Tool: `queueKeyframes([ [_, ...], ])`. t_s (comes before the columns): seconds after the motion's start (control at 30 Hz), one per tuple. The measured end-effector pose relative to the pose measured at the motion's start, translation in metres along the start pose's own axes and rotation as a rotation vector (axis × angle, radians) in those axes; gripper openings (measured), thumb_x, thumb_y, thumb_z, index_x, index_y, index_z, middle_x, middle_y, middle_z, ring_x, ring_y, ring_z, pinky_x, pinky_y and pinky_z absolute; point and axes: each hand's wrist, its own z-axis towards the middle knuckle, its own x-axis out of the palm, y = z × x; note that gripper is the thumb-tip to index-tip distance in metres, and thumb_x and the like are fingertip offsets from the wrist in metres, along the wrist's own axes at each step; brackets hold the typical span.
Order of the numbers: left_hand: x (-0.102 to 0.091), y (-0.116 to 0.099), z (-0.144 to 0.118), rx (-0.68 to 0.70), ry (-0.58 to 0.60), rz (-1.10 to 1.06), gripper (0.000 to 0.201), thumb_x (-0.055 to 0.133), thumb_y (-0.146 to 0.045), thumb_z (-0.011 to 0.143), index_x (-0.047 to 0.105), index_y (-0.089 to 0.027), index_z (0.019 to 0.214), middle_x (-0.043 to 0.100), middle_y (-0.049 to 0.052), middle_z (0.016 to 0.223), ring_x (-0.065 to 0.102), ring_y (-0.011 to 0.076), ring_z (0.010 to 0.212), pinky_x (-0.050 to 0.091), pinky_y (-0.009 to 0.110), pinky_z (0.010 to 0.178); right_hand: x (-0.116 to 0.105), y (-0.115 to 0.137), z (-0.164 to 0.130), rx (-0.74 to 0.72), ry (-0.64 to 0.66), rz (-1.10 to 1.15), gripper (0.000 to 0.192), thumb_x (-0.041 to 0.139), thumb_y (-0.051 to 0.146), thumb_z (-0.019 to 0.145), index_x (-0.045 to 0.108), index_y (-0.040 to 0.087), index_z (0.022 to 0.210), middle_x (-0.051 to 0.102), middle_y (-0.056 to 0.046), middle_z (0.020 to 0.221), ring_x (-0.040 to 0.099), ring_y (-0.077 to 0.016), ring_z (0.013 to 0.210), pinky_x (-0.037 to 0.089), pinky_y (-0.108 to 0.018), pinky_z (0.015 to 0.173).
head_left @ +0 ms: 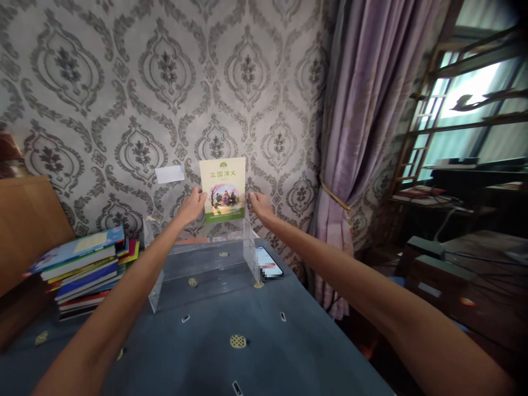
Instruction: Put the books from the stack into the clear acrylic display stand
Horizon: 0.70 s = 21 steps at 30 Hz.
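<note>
A cream book [224, 190] with a green lower band and a drawn scene on its cover stands upright in front of me. My left hand [193, 204] is closed on its left edge. On the opposite edge, my right hand [259, 205] grips it with fingers curled. Below the book is a clear acrylic stand [251, 256] on the table; the book appears above its back part. Whether the book's lower edge touches the stand, I cannot tell.
A pile of books [86, 269] lies at the left of the blue patterned tablecloth [206, 341]. Beside the stand's right side rests a phone [268, 261]. Purple curtains [350, 137] hang at the right, next to the table. A white label [169, 174] is on the wallpaper.
</note>
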Motion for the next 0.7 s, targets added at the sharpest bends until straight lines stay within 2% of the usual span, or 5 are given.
queueKeyframes([
  [0.13, -0.010, 0.005, -0.024, 0.050, -0.088, -0.026, 0.030, 0.035, -0.033, 0.100, 0.049, -0.016, 0.121, 0.068, 0.011, 0.104, 0.065, 0.0258, 0.102, 0.048, 0.038, 0.091, -0.004, 0.007, -0.027, 0.003, -0.099, 0.056, 0.044, 0.029, 0.041, 0.099, 0.065, 0.016, 0.103, 0.067, -0.012, 0.097, 0.063, -0.0242, 0.089, 0.054, -0.035, 0.072],
  [0.23, -0.015, 0.013, -0.059, 0.152, -0.183, -0.050, 0.025, 0.037, -0.031, 0.100, 0.051, -0.019, 0.117, 0.067, 0.010, 0.107, 0.063, 0.0237, 0.106, 0.047, 0.038, 0.094, -0.002, 0.013, -0.073, -0.034, -0.074, 0.142, 0.042, 0.031, 0.041, 0.099, 0.063, 0.016, 0.109, 0.066, -0.012, 0.100, 0.062, -0.0238, 0.091, 0.053, -0.034, 0.071],
  [0.5, -0.036, 0.061, -0.174, 0.332, -0.275, 0.138, 0.023, 0.037, -0.026, 0.101, 0.056, -0.018, 0.112, 0.066, 0.009, 0.105, 0.059, 0.0224, 0.104, 0.047, 0.038, 0.095, 0.021, 0.039, -0.242, -0.269, 0.482, 0.263, 0.032, 0.039, 0.039, 0.101, 0.066, 0.022, 0.109, 0.067, -0.008, 0.098, 0.064, -0.0211, 0.093, 0.052, -0.034, 0.086],
  [0.6, -0.057, 0.100, -0.195, 0.209, -0.324, 0.311, 0.026, 0.035, -0.027, 0.101, 0.057, -0.017, 0.110, 0.066, 0.011, 0.102, 0.059, 0.0239, 0.099, 0.047, 0.039, 0.093, 0.036, 0.046, -0.274, -0.253, 0.636, 0.278, 0.032, 0.039, 0.038, 0.102, 0.065, 0.023, 0.114, 0.068, -0.007, 0.098, 0.065, -0.0201, 0.093, 0.053, -0.033, 0.085],
  [0.7, -0.082, 0.145, -0.195, -0.153, -0.201, 0.608, 0.031, 0.033, -0.028, 0.100, 0.058, -0.015, 0.114, 0.065, 0.013, 0.114, 0.057, 0.0262, 0.110, 0.044, 0.040, 0.099, 0.052, 0.047, -0.289, -0.187, 0.742, 0.282, 0.035, 0.038, 0.041, 0.102, 0.065, 0.024, 0.114, 0.068, -0.007, 0.098, 0.065, -0.0199, 0.091, 0.053, -0.034, 0.086],
])
